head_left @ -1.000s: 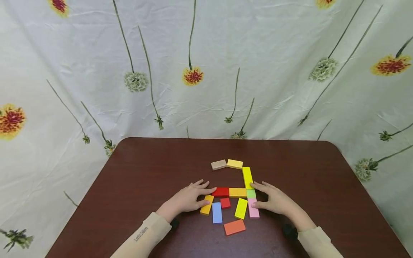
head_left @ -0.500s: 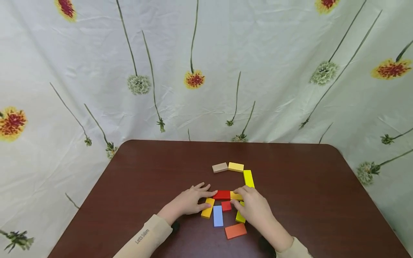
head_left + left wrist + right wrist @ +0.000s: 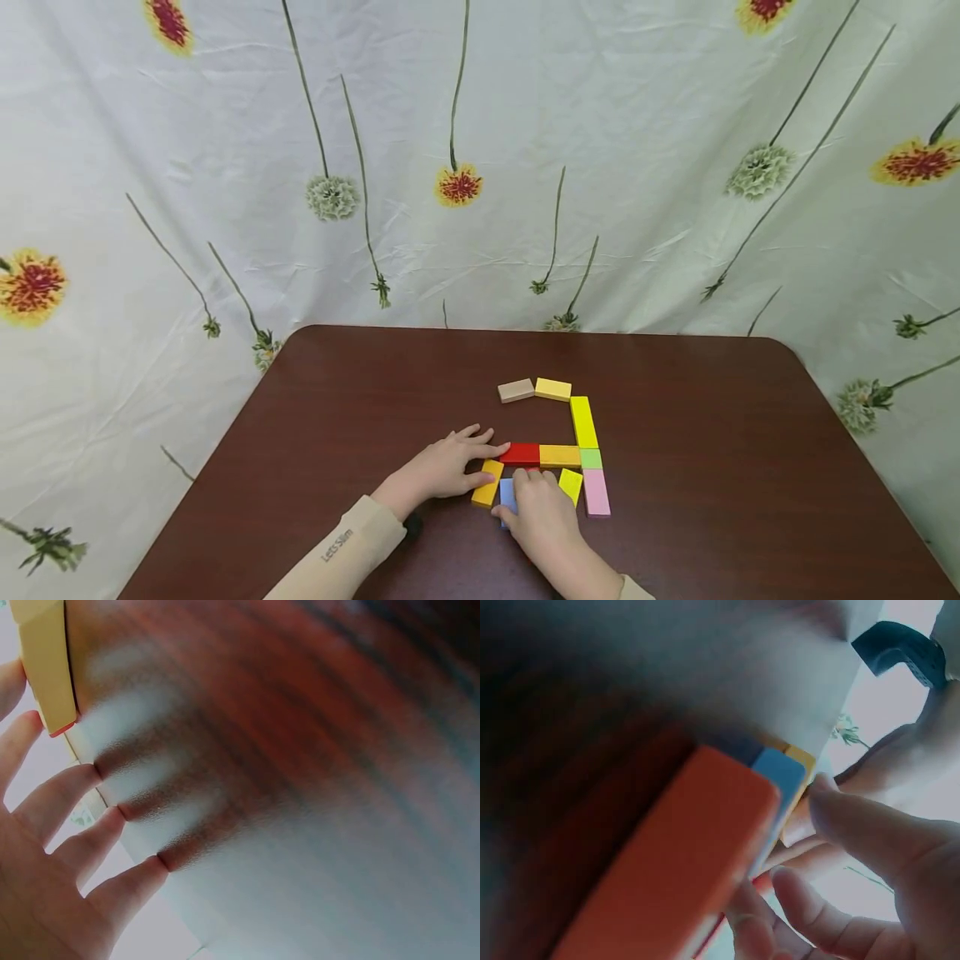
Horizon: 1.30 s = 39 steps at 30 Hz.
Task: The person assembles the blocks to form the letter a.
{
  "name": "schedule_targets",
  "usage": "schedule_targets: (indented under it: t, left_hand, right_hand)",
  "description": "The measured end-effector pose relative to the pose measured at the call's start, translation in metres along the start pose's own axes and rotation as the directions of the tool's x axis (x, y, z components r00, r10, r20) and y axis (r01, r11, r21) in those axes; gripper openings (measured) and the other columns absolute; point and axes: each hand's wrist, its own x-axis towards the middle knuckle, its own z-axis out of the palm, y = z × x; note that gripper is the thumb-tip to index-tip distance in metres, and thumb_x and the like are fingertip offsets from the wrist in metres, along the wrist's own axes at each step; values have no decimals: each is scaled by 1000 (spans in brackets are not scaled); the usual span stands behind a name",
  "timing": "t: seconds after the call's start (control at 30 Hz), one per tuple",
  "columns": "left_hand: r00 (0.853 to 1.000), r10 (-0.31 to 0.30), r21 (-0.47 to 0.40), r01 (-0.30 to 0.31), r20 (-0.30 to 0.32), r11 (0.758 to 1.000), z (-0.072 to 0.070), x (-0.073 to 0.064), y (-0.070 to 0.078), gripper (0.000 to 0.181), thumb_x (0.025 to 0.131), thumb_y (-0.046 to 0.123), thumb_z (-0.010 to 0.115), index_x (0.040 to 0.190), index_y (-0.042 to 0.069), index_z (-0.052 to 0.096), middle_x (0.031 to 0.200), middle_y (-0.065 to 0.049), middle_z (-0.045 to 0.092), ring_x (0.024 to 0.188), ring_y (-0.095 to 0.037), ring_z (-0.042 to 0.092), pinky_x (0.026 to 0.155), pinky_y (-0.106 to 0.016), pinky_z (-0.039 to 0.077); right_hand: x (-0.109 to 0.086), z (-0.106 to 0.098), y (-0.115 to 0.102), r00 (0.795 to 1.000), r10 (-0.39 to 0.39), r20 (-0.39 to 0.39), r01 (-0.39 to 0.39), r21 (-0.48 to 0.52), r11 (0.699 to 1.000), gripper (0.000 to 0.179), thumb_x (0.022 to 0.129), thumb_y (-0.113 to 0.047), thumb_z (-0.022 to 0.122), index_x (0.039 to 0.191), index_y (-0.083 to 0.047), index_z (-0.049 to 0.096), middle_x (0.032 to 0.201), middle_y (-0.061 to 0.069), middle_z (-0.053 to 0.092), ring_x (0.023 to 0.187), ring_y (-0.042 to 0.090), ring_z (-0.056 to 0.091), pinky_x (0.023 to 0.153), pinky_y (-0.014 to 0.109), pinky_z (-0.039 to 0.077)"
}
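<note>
In the head view my left hand [image 3: 442, 467] rests with spread fingers left of the blocks. Its index fingertip touches the red block [image 3: 521, 454], its thumb the orange block [image 3: 487, 483]. The left wrist view shows its other fingertips on the table. My right hand [image 3: 546, 508] hovers over the blue block [image 3: 507, 493], thumb at its left side and fingers at its right. In the right wrist view a gap stays between thumb and index finger, near the blue block [image 3: 781, 771]. The orange-red block [image 3: 675, 855] looms in front there; the hand mostly hides it in the head view.
A yellow-orange block [image 3: 559, 456], a green block [image 3: 591, 458], a pink block [image 3: 597, 492] and a tall yellow block [image 3: 584, 422] adjoin. Another yellow block [image 3: 571, 485] lies inside. Tan [image 3: 516, 391] and pale yellow blocks [image 3: 552, 389] lie farther back on the table [image 3: 712, 467].
My right hand has moved left and nearer, from the pink and yellow blocks across to the blue block. The left hand stays at the red and orange blocks.
</note>
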Motion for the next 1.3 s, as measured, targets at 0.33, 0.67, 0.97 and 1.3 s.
schedule_targets:
  t: [0.33, 0.67, 0.97, 1.3]
  left_hand:
    - [1000, -7, -10, 7, 13, 1000, 0, 0, -1, 50, 94, 35, 65, 142, 27, 54, 153, -10, 45, 146, -36, 32, 114, -59, 31]
    - [1000, -8, -23, 9, 11, 1000, 0, -1, -1, 50, 94, 33, 66, 142, 27, 55, 153, -10, 45, 146, -36, 32, 114, -59, 31]
    - [1000, -18, -8, 18, 18, 1000, 2, 1, -1, 51, 94, 35, 65, 143, 29, 54, 153, -9, 45, 146, -34, 32, 115, -58, 31]
    - [1000, -15, -9, 15, 10, 1000, 2, 1, -2, 51, 94, 35, 65, 143, 29, 53, 153, -9, 44, 146, -35, 32, 116, -58, 30]
  right_hand:
    - [-3, 8, -2, 999, 40, 3, -40, 28, 999, 54, 72, -36, 87, 103, 3, 66, 86, 13, 68, 71, 22, 56, 62, 37, 56]
    - [-12, 7, -4, 997, 62, 52, -66, 72, 995, 61, 68, -30, 90, 108, 5, 61, 86, 16, 67, 77, 26, 59, 66, 43, 58]
    - [-21, 3, 1, 992, 16, 123, -28, 102, 994, 46, 68, -31, 90, 89, -6, 58, 76, 2, 59, 72, 18, 51, 57, 32, 49]
    - [-28, 3, 3, 992, -115, 57, 110, 84, 990, 38, 65, -28, 92, 80, -12, 61, 71, -4, 57, 67, 10, 42, 54, 24, 40]
